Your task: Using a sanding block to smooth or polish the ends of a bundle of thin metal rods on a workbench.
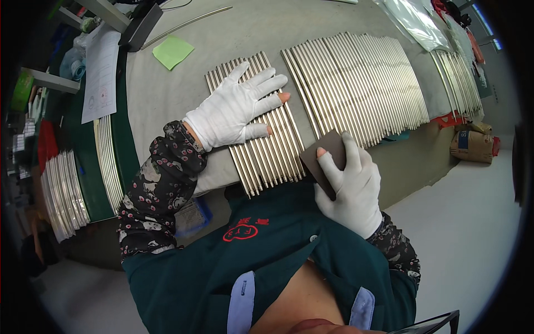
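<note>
My left hand (236, 108), in a white glove with some bare fingertips, lies flat with spread fingers across a row of shiny metal rods (276, 147). The rods lie side by side on the grey cloth, their near ends at the table's front edge. In my right hand (356, 181), also gloved, a dark brown flat pad (325, 158) that looks like a sanding block is gripped between thumb and fingers. It sits by the near right end of this row. A wider row of similar rods (361, 86) lies just to the right, a narrow gap away.
A green paper slip (173, 53) and a thin curved rod (189, 26) lie at the far left of the grey cloth (161, 100). More rods (108, 161) and a wrapped bundle (65, 192) rest on the left. Plastic bags (414, 25) and further rods (459, 86) lie right, near a brown sack (474, 146).
</note>
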Demonstrator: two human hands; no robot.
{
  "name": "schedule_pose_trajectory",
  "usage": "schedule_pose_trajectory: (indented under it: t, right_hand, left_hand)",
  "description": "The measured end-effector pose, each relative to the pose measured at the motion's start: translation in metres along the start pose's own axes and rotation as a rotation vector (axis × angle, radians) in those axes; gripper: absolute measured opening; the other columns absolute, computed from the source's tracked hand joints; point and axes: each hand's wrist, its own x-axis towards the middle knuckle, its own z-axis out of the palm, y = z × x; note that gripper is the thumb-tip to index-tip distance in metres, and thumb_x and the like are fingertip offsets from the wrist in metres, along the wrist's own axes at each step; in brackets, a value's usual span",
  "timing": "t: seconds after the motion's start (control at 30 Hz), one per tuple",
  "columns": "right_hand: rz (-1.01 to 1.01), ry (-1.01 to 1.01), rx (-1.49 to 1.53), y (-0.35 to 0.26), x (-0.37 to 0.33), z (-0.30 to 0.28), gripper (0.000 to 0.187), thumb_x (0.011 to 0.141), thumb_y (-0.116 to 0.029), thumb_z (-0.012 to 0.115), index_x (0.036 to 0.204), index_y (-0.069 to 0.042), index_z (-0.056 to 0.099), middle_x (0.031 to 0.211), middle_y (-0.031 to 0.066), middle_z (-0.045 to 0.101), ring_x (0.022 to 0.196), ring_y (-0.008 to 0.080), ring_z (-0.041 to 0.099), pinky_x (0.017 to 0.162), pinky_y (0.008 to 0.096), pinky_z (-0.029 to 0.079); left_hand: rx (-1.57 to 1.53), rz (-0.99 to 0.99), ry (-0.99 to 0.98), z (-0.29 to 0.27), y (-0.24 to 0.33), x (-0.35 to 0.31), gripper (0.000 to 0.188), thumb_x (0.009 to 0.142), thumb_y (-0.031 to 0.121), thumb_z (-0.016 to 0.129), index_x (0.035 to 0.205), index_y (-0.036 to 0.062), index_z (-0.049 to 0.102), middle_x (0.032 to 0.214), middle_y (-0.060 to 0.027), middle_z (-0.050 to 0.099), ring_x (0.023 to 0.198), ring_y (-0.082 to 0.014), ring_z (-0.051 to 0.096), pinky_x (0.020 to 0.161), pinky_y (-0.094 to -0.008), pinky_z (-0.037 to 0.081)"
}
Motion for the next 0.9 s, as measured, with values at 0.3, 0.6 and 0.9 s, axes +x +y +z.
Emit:
schedule_pose_trajectory:
  t: [0.3,0.6,0.9]
  right_hand:
    - [-0.013,-0.047,0.059,0.006,-0.019,-0.014,0.062,0.060,-0.021,0.077,0.120,-0.015,0.061,0.131,0.0248,0.048,0.103,0.0334,0.056,0.074,0.0402,0.047]
    - [0.046,0.007,0.026,0.004,-0.025,-0.008,0.064,0.060,-0.021,0.078,0.121,-0.015,0.060,0.136,0.0239,0.045,0.108,0.0340,0.053,0.077,0.0400,0.045]
    - [0.108,0.077,0.027,0.008,-0.029,-0.007,0.069,0.057,-0.019,0.079,0.123,-0.015,0.059,0.136,0.0256,0.045,0.107,0.0353,0.053,0.082,0.0409,0.044]
  left_hand:
    - [0.004,0.001,0.007,0.005,-0.003,-0.001,0.073,0.092,0.063,0.038,0.148,0.0176,0.035,0.152,-0.0157,0.034,0.141,-0.0378,0.031,0.113,-0.0604,0.019]
    - [-0.074,0.025,0.174,0.009,-0.009,-0.004,0.075,0.094,0.068,0.026,0.148,0.0162,0.035,0.153,-0.0169,0.031,0.140,-0.0392,0.032,0.113,-0.0612,0.018]
    - [-0.033,0.034,0.074,0.009,-0.006,-0.009,0.072,0.093,0.066,0.032,0.145,0.0158,0.040,0.152,-0.0115,0.036,0.141,-0.0379,0.030,0.112,-0.0616,0.018]
